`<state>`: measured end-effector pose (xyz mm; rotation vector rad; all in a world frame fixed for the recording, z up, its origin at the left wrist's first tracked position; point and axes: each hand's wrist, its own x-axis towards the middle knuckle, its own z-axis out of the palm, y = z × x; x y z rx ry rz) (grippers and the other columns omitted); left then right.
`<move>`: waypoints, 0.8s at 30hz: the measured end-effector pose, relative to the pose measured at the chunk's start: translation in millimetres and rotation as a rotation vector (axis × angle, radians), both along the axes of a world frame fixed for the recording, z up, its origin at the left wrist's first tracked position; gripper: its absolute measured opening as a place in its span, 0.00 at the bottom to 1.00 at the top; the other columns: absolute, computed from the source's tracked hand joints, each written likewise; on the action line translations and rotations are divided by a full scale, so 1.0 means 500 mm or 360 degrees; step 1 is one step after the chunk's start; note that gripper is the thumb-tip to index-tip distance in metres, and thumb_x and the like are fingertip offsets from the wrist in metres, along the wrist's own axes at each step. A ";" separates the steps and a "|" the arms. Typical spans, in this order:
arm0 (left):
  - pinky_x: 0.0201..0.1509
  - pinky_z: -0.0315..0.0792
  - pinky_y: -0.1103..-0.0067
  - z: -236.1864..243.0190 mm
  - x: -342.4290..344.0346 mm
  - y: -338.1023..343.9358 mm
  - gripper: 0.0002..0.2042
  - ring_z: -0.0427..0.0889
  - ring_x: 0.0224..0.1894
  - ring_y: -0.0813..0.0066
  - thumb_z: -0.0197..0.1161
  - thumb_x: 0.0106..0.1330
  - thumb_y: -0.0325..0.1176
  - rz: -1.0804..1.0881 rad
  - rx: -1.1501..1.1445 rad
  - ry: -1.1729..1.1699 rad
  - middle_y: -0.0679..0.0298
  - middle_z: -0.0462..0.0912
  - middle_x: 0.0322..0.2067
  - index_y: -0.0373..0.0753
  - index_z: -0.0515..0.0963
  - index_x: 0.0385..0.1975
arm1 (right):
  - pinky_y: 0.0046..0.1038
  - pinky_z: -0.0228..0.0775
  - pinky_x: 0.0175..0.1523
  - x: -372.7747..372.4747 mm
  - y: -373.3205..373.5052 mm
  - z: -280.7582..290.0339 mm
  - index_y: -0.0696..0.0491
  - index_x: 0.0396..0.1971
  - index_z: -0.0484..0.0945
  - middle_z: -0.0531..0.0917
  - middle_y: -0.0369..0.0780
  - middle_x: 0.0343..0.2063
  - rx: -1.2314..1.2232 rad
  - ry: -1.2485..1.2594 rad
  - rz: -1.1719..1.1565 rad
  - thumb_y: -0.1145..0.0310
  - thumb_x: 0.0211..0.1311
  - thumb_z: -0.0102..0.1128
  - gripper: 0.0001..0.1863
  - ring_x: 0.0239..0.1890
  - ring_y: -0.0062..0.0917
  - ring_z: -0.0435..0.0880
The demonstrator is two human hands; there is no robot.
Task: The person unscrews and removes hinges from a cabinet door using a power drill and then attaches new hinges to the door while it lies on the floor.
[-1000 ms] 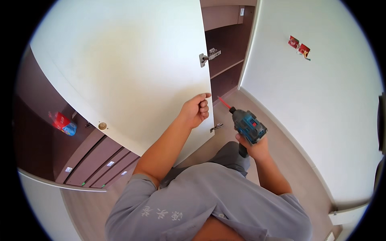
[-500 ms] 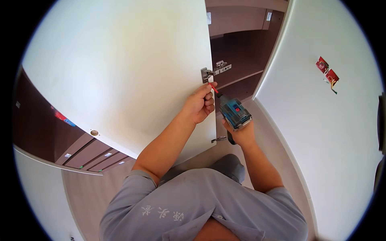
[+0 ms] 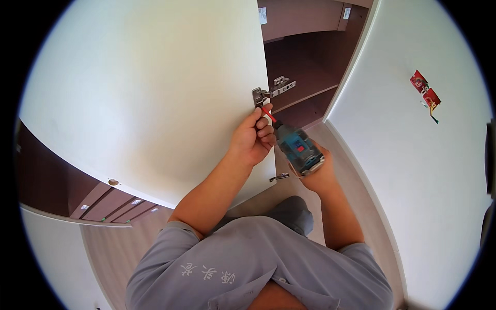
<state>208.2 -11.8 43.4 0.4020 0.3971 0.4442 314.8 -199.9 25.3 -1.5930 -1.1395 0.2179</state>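
Note:
A teal and black cordless drill (image 3: 298,148) is gripped by my right hand (image 3: 319,174), its long red bit (image 3: 269,114) angled up and left. The bit reaches the lower side of a metal hinge (image 3: 257,97) at the edge of a white cabinet door (image 3: 155,88). My left hand (image 3: 250,139) is closed just under that hinge, thumb and forefinger pinched by the bit's tip; whatever lies between them is hidden. The hinge's arm (image 3: 283,88) sticks out past the door edge. Lower on the same edge is a second hinge (image 3: 279,177).
Behind the door stands a dark brown cabinet with shelves (image 3: 305,62). More drawer fronts (image 3: 111,204) show at lower left. A round hole (image 3: 113,182) sits near the door's left edge. On the right, the white wall (image 3: 382,103) has red wiring boxes (image 3: 425,89) with loose wires.
The drill has come slightly nearer and lower with my right hand. The door and hinge appear a little further left, and my left hand stays pinched below the hinge.

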 end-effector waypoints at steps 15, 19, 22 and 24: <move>0.23 0.58 0.83 -0.010 0.016 -0.009 0.07 0.61 0.20 0.85 0.60 0.76 0.42 0.0155 -0.0097 0.0062 0.77 0.65 0.18 0.49 0.82 0.43 | 0.28 0.80 0.46 -0.011 -0.034 0.018 0.57 0.47 0.82 0.90 0.41 0.37 0.0070 -0.0154 -0.0055 0.70 0.51 0.80 0.23 0.38 0.28 0.90; 0.25 0.58 0.83 0.011 0.022 -0.019 0.08 0.61 0.20 0.85 0.58 0.74 0.41 0.0177 -0.0140 0.0135 0.76 0.67 0.19 0.46 0.80 0.39 | 0.29 0.80 0.48 -0.002 -0.010 0.017 0.57 0.51 0.81 0.89 0.44 0.39 0.0114 -0.0069 -0.0079 0.70 0.49 0.79 0.26 0.39 0.32 0.91; 0.26 0.60 0.82 -0.006 0.023 -0.016 0.07 0.62 0.20 0.83 0.57 0.70 0.39 0.0057 -0.0181 0.0019 0.75 0.67 0.19 0.46 0.79 0.36 | 0.30 0.80 0.49 -0.007 0.011 0.029 0.57 0.55 0.80 0.89 0.45 0.40 0.0096 -0.0034 -0.0036 0.71 0.49 0.78 0.29 0.41 0.35 0.91; 0.27 0.61 0.80 -0.014 0.018 -0.019 0.06 0.63 0.21 0.81 0.55 0.67 0.37 -0.0043 -0.0217 -0.0033 0.74 0.68 0.20 0.45 0.78 0.34 | 0.30 0.80 0.49 -0.006 0.023 0.032 0.57 0.55 0.80 0.90 0.45 0.40 0.0106 -0.0025 -0.0014 0.71 0.49 0.78 0.30 0.42 0.36 0.91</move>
